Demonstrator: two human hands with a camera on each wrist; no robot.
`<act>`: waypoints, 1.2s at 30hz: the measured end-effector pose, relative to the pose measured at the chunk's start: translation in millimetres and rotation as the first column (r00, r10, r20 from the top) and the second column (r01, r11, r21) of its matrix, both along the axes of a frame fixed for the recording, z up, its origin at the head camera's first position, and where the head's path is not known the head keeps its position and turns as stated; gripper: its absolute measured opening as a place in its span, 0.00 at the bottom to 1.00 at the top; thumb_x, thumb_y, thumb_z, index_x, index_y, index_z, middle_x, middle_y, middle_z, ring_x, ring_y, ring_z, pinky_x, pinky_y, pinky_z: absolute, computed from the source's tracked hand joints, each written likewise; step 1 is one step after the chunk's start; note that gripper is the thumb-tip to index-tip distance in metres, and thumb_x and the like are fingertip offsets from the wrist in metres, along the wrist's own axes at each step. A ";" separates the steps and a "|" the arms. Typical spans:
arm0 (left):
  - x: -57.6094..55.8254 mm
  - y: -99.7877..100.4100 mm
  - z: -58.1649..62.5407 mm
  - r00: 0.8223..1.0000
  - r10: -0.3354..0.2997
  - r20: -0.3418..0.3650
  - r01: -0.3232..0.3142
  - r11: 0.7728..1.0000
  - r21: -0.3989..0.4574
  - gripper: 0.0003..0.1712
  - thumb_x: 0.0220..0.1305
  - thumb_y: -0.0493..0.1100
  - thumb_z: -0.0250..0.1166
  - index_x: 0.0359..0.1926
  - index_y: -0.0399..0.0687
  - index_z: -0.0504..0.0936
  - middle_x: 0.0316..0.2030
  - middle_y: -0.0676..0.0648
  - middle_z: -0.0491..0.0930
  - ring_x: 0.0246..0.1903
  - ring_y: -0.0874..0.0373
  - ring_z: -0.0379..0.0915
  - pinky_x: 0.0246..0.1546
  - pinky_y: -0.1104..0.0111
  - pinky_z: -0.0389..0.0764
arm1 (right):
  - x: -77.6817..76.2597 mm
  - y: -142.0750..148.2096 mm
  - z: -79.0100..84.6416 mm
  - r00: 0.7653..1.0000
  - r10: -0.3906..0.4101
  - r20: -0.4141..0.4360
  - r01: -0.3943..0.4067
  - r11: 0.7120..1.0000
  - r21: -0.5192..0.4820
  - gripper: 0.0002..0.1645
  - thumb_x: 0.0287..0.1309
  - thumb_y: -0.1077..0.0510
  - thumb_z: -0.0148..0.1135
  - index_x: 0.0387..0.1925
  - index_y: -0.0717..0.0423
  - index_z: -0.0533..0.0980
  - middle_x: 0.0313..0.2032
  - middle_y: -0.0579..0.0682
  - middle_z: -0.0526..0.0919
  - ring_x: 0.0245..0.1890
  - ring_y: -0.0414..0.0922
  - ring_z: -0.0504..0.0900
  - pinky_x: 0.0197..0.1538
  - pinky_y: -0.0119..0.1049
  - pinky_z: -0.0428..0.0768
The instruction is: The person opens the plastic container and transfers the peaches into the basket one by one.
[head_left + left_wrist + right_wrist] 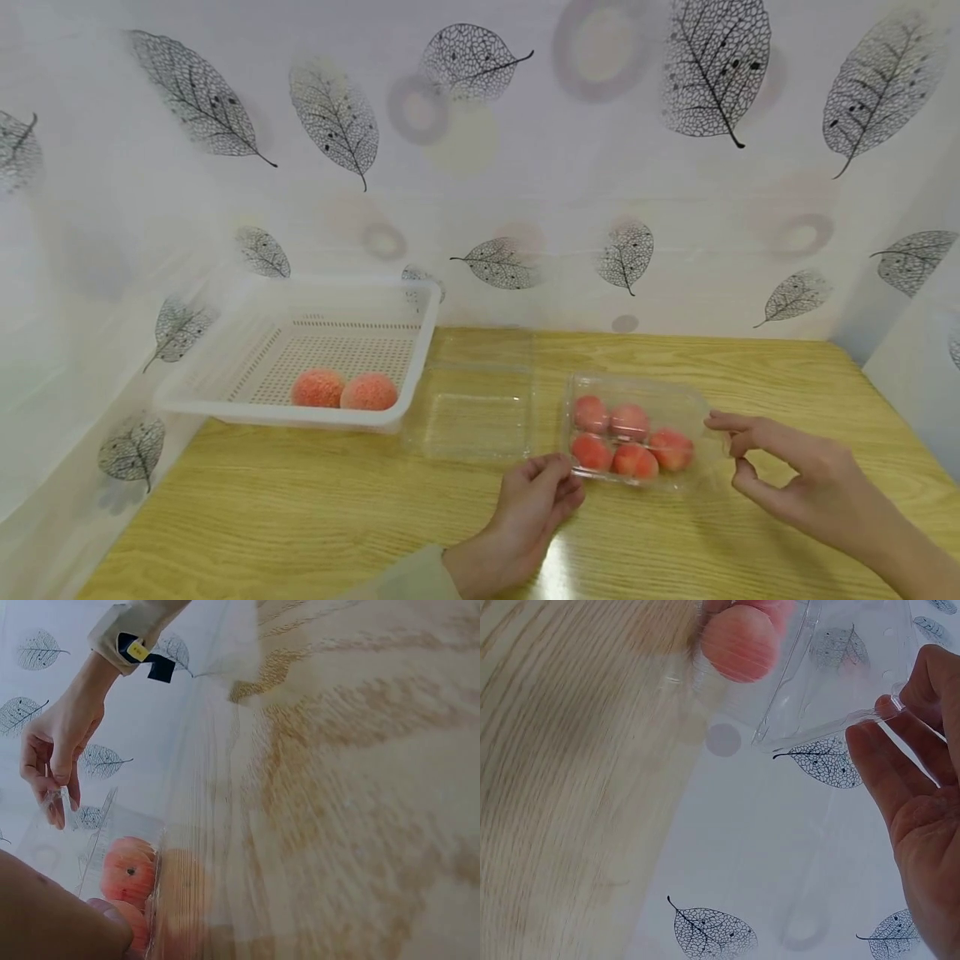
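A clear plastic clamshell box (630, 383) with several peaches (635, 459) inside stands on the table. My left hand (528, 517) grips its near left corner between thumb and fingers. At its right end my right hand (813, 475) pinches the edge of the transparent lid (832, 697). The right wrist view shows this lid tilted up, apart from the peaches (740, 645) below. In the left wrist view the right hand (64, 742) holds the lid edge above the box, while the left hand (45, 915) partly covers the peaches (129, 870).
A white perforated basket (285, 410) stands at the back left with two peaches (345, 390) in it. Between basket and box lies another clear plastic container (476, 425), its lid raised at the back. A leaf-patterned sheet (487, 192) hangs behind the wooden table (315, 517).
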State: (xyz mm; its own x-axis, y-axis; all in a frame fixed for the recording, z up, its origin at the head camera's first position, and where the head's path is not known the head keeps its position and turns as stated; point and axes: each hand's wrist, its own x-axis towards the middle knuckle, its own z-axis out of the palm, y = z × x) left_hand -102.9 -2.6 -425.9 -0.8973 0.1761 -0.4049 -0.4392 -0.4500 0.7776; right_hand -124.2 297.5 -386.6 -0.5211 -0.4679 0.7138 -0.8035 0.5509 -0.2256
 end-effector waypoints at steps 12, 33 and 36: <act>3.0 3.6 3.0 0.998 0.069 -0.009 -0.069 0.998 0.007 0.22 0.63 0.32 0.62 0.56 0.31 0.69 0.42 0.47 0.76 0.40 0.60 0.78 0.48 0.72 0.84 | 0.0 0.8 7.1 0.997 -0.002 0.081 0.008 0.998 -0.065 0.30 0.29 0.78 0.64 0.31 0.41 0.79 0.46 0.45 0.90 0.50 0.24 0.85 0.45 0.13 0.77; 2.9 2.4 1.1 0.998 0.067 0.003 -0.067 0.997 0.023 0.21 0.61 0.32 0.63 0.55 0.32 0.69 0.41 0.48 0.76 0.40 0.60 0.78 0.50 0.71 0.85 | -14.2 1.2 6.6 0.983 0.119 0.140 -0.079 0.960 -0.268 0.25 0.35 0.88 0.58 0.33 0.62 0.80 0.49 0.48 0.90 0.44 0.32 0.88 0.50 0.19 0.81; 2.8 1.9 1.3 0.998 0.066 0.001 -0.066 0.998 0.017 0.21 0.61 0.32 0.63 0.54 0.33 0.70 0.40 0.48 0.76 0.39 0.60 0.78 0.49 0.72 0.85 | -15.1 1.0 7.2 0.981 0.118 0.152 -0.071 0.955 -0.287 0.25 0.37 0.89 0.57 0.33 0.63 0.80 0.49 0.48 0.90 0.45 0.33 0.88 0.50 0.19 0.82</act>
